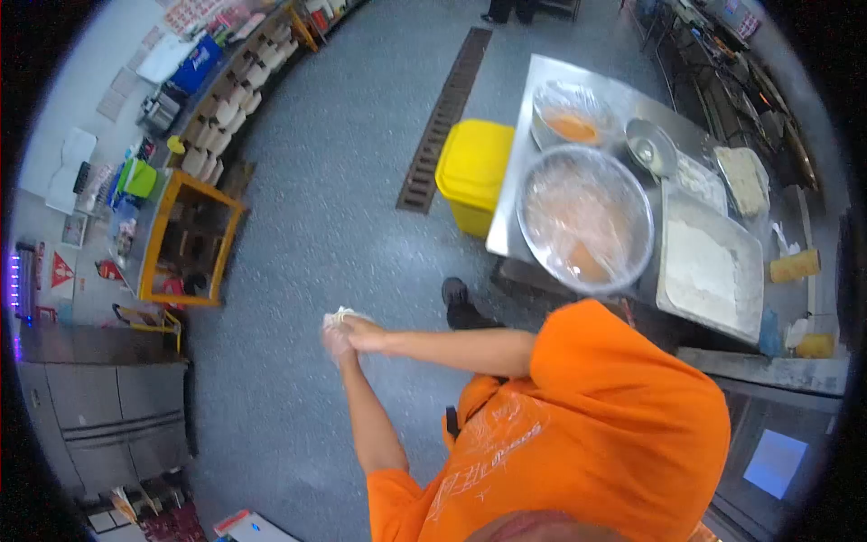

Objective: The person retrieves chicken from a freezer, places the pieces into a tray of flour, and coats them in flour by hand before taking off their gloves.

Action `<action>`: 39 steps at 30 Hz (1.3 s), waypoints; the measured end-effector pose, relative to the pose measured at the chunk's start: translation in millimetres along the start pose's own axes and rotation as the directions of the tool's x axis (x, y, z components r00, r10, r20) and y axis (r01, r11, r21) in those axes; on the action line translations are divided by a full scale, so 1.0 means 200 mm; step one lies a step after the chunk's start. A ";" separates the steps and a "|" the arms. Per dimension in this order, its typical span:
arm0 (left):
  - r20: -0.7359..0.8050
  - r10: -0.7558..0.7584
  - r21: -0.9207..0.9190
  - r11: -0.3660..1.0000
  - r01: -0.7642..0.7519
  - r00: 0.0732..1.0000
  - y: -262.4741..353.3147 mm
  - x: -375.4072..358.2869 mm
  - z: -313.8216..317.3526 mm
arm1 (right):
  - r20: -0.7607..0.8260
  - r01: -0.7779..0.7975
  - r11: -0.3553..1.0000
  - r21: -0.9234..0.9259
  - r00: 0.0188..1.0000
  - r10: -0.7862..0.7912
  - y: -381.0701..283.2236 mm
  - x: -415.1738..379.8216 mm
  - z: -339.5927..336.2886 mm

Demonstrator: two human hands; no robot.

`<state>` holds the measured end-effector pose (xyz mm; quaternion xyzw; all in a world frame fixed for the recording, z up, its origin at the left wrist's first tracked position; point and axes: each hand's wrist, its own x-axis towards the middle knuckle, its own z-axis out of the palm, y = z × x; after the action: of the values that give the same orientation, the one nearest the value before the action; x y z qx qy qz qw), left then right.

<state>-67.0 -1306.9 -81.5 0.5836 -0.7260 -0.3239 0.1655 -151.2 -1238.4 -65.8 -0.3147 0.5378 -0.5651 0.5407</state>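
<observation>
My two hands meet in front of me above the grey floor. Clear, crinkled plastic, seemingly a thin glove, covers my left hand [335, 338]; its fingers are too blurred to make out. Bare-skinned, my right hand [365, 334] is closed at the left hand, its fingers gripping the plastic. Something whitish [343, 313] shows at the top of the two hands, too small to name.
To the right, a steel table [516, 194] bears a large plastic-covered bowl [585, 217], a smaller covered bowl [571, 116], a metal pot [651, 147] and a tray of white powder [703, 266]. A yellow bin [476, 167] stands beside it. An orange-framed cabinet [153, 239] is left.
</observation>
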 end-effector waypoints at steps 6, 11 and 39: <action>0.263 -0.075 -0.896 0.351 0.272 0.962 0.30 1.03 0.11 | 0.230 -0.208 0.781 0.588 0.969 0.084 -0.39 0.74 -0.59; 0.226 0.317 -0.689 0.721 -0.079 0.921 1.13 1.19 0.17 | 0.040 0.084 0.980 -0.178 0.996 -0.078 -0.86 1.12 -1.12; 0.985 0.174 -0.152 0.896 0.418 -0.017 1.48 2.82 1.34 | -0.838 -0.247 0.939 -0.238 0.541 -0.070 -0.39 2.41 -1.79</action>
<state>-600.7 -1739.6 -159.1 0.1929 -0.4818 -0.7966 -0.3099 -612.3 -1613.7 -180.8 -0.0646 0.8312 -0.5198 0.1864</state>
